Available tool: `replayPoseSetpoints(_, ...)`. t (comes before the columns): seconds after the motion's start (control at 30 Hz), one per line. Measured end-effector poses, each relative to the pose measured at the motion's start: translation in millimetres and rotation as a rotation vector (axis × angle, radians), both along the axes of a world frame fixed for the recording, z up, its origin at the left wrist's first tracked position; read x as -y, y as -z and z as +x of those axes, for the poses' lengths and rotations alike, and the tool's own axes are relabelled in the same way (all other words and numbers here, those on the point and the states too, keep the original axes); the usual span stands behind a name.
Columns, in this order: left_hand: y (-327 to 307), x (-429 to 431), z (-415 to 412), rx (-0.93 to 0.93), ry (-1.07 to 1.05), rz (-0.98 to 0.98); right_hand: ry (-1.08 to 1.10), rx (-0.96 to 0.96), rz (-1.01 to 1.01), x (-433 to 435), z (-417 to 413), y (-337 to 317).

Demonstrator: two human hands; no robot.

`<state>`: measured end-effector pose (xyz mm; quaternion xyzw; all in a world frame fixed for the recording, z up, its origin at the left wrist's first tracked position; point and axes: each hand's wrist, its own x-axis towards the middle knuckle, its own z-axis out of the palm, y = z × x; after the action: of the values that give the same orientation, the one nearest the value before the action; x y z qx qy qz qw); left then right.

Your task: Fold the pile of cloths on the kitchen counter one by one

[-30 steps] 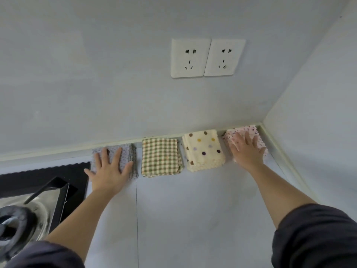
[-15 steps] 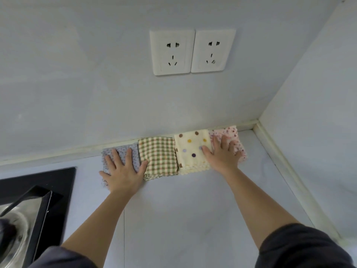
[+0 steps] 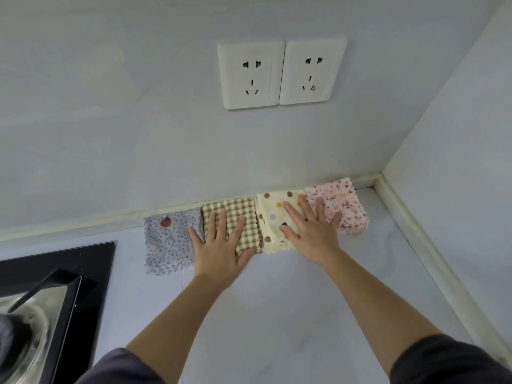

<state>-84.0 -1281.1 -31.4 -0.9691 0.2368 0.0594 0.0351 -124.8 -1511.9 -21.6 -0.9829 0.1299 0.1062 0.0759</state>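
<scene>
Cloths lay folded in a touching row at the back of the counter (image 3: 277, 300): grey dotted cloth (image 3: 169, 239), green checked cloth (image 3: 241, 206), cream spotted cloth (image 3: 274, 214), pink speckled cloth (image 3: 346, 206). I saw both hands flat, fingers straight, gripping nothing: left hand (image 3: 219, 245) mostly on the checked one, right hand (image 3: 310, 231) across cream and pink. To finish well (my judgement), I'd press lightly, nudging edges flush without dragging layers loose.

Both arms (image 3: 171, 314) stretch bare toward the far side. The left grip (image 3: 221, 245) lies flat, palm down, fingers straight and spread; the right grip (image 3: 313, 234) lies likewise, just to its right
</scene>
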Motion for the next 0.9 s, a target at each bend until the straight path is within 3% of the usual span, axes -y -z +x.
replayPoseSetpoints(0.2,-4.6,6.1,-8.1,0.147,0.131,-0.103,-0.175,0.173,-0.060,-12.6,-5.1,-10.8)
replayPoseSetpoints(0.37,4.8,17.2,-3.3,-0.004,0.054,0.077,-0.271,0.059,-0.069,-23.8,-0.5,10.4)
replayPoseSetpoints(0.47,-6.9,15.3,-2.0,-0.073,0.071,0.047,-0.278,0.033,-0.016,-21.2,1.8,1.9)
replayPoseSetpoints(0.6,-15.1,-9.8,-9.1,0.124,-0.072,-0.157,-0.133,0.115,-0.018,-3.4,-4.1,-16.0)
replayPoseSetpoints(0.77,-4.1,-16.8,-17.1,-0.094,-0.220,-0.149,0.006,-0.041,0.045,3.6,-10.6,-2.7)
replayPoseSetpoints(0.9,4.4,-9.6,-11.5,-0.091,-0.231,-0.089,0.019,-0.039,0.014,1.6,-1.6,7.1)
